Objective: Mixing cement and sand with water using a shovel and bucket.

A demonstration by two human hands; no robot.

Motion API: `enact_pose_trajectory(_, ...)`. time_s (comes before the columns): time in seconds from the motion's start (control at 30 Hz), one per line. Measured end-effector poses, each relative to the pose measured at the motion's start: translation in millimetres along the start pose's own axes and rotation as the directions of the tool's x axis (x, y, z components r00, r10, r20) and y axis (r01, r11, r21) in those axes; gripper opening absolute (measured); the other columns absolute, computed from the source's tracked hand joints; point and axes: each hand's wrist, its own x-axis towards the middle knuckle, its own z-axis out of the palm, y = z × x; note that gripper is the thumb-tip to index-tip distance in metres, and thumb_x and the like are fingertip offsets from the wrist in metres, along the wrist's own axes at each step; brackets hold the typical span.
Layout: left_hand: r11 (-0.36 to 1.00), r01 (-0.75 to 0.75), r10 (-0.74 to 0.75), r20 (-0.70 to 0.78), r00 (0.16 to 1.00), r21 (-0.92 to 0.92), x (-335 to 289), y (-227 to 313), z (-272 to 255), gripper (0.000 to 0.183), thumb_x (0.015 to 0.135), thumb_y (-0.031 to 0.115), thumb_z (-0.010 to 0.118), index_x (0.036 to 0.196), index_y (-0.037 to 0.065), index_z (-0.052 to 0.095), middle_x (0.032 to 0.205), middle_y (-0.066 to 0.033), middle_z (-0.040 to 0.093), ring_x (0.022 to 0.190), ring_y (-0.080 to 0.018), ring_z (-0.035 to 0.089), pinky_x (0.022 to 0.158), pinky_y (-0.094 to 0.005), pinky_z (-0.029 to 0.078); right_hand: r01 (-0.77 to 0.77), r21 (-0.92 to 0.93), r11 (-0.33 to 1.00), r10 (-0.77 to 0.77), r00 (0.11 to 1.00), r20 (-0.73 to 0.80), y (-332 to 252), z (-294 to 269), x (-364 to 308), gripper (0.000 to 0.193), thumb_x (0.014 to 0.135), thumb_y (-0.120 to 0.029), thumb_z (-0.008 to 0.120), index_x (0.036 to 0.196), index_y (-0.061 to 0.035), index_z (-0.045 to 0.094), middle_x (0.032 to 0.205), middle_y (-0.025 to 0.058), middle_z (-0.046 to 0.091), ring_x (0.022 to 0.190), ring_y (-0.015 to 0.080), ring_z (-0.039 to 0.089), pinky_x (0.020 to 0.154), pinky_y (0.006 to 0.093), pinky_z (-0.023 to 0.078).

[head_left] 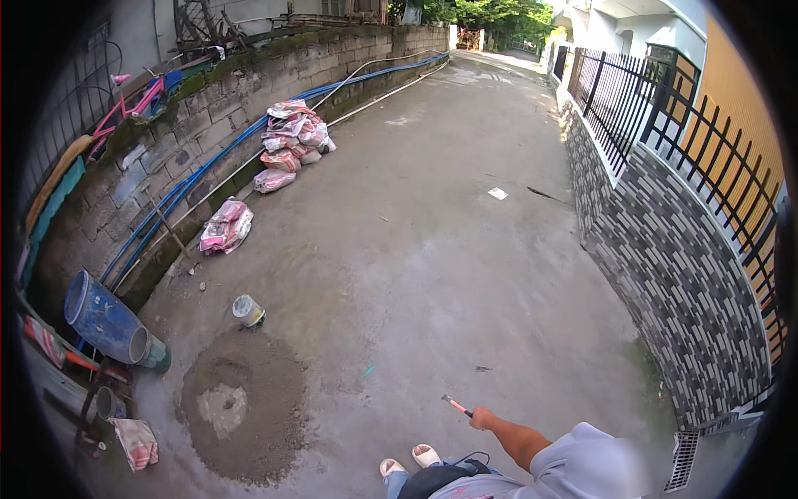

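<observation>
My right hand [481, 417] reaches out from a grey sleeve at the lower right. Its fingers are closed round a slim hand tool [457, 406] with a red-orange and black handle. The tool's small grey end points away to the left, above the concrete; its exact kind is too small to make out. Below and left of the hand are my feet in pale slippers [426, 455]. My left hand is out of view. Farther left on the ground lies a round heap of grey sand [278, 391], with a paler powdery patch [223, 410] in its hollow middle.
A pale bucket [248, 310] stands just beyond the heap. A blue drum [100, 316] leans at the left beside a dark bucket [154, 353]. Filled sacks [291, 137] are piled along the block wall [208, 125]. A stone-clad wall [665, 274] with black railings borders the right.
</observation>
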Motion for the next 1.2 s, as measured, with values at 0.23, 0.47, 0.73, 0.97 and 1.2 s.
enact_pose_trajectory(0.23, 0.996, 0.009, -0.016, 0.077, 0.997, 0.092, 91.1, 107.8, 24.7, 0.031, 0.070, 0.029, 0.063, 0.076, -0.001, 0.063, 0.072, -0.0156, 0.063, 0.067, -0.0229, 0.060, 0.063, -0.0336, 0.046, -0.166, 0.174, 0.971, 0.169, 0.986, -0.004, 18.8, -44.1, 39.3, 0.018, 0.070, -0.014, 0.056, 0.068, 0.0043, 0.057, 0.056, 0.0136, 0.056, 0.044, 0.0202, 0.057, 0.040, 0.0326, 0.046)
enact_pose_trajectory(0.47, 0.942, 0.332, -0.333, 0.009, 0.943, 0.046, 157.2, 152.1, 70.0, 0.034, 0.068, 0.036, 0.060, 0.079, 0.005, 0.065, 0.076, -0.0141, 0.063, 0.072, -0.0250, 0.061, 0.066, -0.0329, 0.046, -0.191, -0.028, 0.981, 0.193, 0.977, 0.095, -79.3, -169.7, 41.2, 0.015, 0.072, -0.007, 0.059, 0.065, 0.0058, 0.056, 0.050, 0.0098, 0.052, 0.038, 0.0175, 0.051, 0.033, 0.0302, 0.040)
enact_pose_trajectory(0.73, 0.979, 0.203, -0.201, 0.055, 0.978, -0.029, 269.5, 296.8, 90.2, 0.037, 0.071, 0.038, 0.059, 0.077, 0.003, 0.064, 0.074, -0.0161, 0.062, 0.071, -0.0251, 0.060, 0.066, -0.0342, 0.045, -0.189, 0.031, 0.981, 0.186, 0.978, 0.098, -139.0, -282.7, 186.6, 0.022, 0.079, -0.014, 0.052, 0.075, 0.0076, 0.057, 0.055, 0.0111, 0.055, 0.038, 0.0172, 0.050, 0.033, 0.0306, 0.039)
enact_pose_trajectory(0.97, 0.982, 0.143, -0.144, -0.005, 0.990, -0.123, 359.7, 480.8, 61.8, 0.036, 0.074, 0.039, 0.058, 0.075, 0.002, 0.057, 0.068, -0.0091, 0.058, 0.066, -0.0174, 0.054, 0.062, -0.0318, 0.042, 0.114, -0.432, 0.894, -0.185, 0.975, -0.126, -302.2, -371.9, 348.2, 0.024, 0.074, -0.014, 0.050, 0.087, 0.0037, 0.058, 0.083, 0.0240, 0.060, 0.080, 0.0351, 0.060, 0.071, 0.0410, 0.047)
enact_pose_trajectory(1.2, 0.966, 0.230, -0.260, -0.412, 0.873, -0.121, 343.8, 478.6, 65.2, 0.030, 0.074, 0.027, 0.057, 0.063, 0.001, 0.048, 0.062, -0.0085, 0.055, 0.060, -0.0150, 0.050, 0.057, -0.0303, 0.041, 0.495, -0.534, 0.685, -0.499, 0.853, 0.150, -536.7, -432.8, 440.5, 0.031, 0.075, -0.016, 0.051, 0.102, -0.0001, 0.051, 0.093, 0.0223, 0.059, 0.089, 0.0365, 0.056, 0.078, 0.0436, 0.044)
